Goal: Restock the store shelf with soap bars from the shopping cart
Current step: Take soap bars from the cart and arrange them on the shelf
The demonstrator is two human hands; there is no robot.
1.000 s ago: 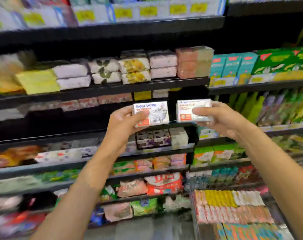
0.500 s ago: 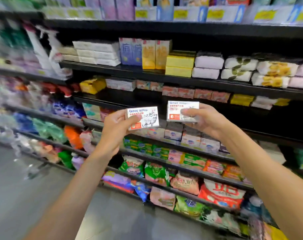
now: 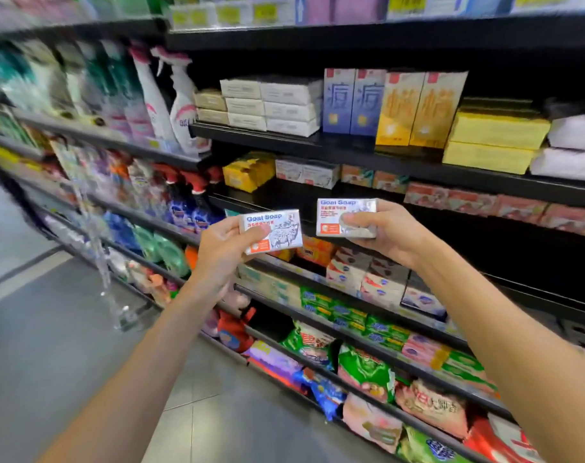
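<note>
Left hand (image 3: 222, 248) pinches Goat Soap box (image 3: 271, 231) at frame centre, thumb across its face; right hand (image 3: 381, 230) grips second Goat Soap box (image 3: 343, 218) just right of it, boxes apart; both held before dark shelf (image 3: 368, 158); spray bottles (image 3: 171, 101) upper left.

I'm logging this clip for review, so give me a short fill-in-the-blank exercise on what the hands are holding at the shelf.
1. The left hand grips a box printed with the words Goat ____.
2. The right hand holds ____ such box.
3. The drawing on the left box shows a ____.
4. The two boxes are held ____ each other, not touching.

Missing words: Soap; one; goat; beside
</note>
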